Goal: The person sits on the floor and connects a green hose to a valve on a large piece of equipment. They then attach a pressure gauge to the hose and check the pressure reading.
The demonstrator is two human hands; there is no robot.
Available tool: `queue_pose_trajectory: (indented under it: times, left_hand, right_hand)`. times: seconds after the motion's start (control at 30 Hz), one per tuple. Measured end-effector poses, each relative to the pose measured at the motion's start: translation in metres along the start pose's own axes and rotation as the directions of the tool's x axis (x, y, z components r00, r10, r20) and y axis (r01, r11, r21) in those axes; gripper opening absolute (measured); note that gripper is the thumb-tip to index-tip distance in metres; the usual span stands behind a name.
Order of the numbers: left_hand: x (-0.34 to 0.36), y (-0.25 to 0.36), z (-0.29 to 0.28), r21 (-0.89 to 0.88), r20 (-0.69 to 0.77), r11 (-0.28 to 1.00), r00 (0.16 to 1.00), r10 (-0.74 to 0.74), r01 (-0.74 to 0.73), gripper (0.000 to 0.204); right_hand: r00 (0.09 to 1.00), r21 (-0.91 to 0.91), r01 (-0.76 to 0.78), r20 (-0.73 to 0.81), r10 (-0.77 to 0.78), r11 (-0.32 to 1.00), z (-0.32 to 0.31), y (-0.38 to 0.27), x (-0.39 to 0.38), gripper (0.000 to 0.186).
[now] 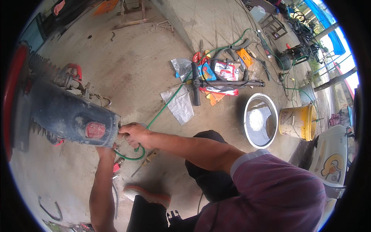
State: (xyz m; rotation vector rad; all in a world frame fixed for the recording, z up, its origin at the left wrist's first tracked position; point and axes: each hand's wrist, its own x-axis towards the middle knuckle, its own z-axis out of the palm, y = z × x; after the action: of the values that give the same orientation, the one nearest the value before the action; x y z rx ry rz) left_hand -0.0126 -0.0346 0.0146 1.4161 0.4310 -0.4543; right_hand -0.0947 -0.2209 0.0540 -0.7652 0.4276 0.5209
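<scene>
The rear of a motorbike fills the left side, with a dark, dusty mudguard (69, 112) bearing a red reflector (95, 130). My right hand (135, 133) is at the mudguard's lower end, its fingers curled round something I cannot make out. Just below, my left hand (104, 151) reaches in under the mudguard, which hides its fingers. A green hose (164, 108) runs down behind my right hand and loops beneath it. On the floor beside this loop lies a screwdriver with a yellowish handle (150, 157). A red-ended tool (118, 165) lies near my left wrist.
A black hand pump (228, 83) lies across scattered packets and tools at upper middle. Right of my arm stand a metal basin (261, 120) of water and a yellow bucket (295, 123). A white scooter (330, 154) is at far right. My shoe (147, 195) is below my hands.
</scene>
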Motion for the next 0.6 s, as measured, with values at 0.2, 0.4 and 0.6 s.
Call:
queue_pose_trajectory:
  times: [0.2, 0.4, 0.6]
  left_hand:
    - [-0.006, 0.005, 0.008, -0.023, -0.025, 1.000, 1.000, -0.006, 0.005, 0.030]
    - [-0.025, 0.023, 0.018, -0.093, 0.042, 0.995, 0.998, 0.037, -0.033, 0.027]
    - [-0.025, 0.020, 0.012, -0.139, 0.016, 0.990, 1.000, 0.002, 0.000, 0.012]
  right_hand:
    - [0.995, -0.104, 0.010, -0.099, -0.021, 0.995, 0.005, -0.003, -0.004, 0.030]
    - [0.996, -0.086, -0.044, -0.080, 0.038, 0.995, 0.007, -0.007, -0.011, 0.028]
    - [0.998, -0.111, -0.040, -0.061, 0.033, 0.993, 0.003, -0.002, -0.011, 0.033]
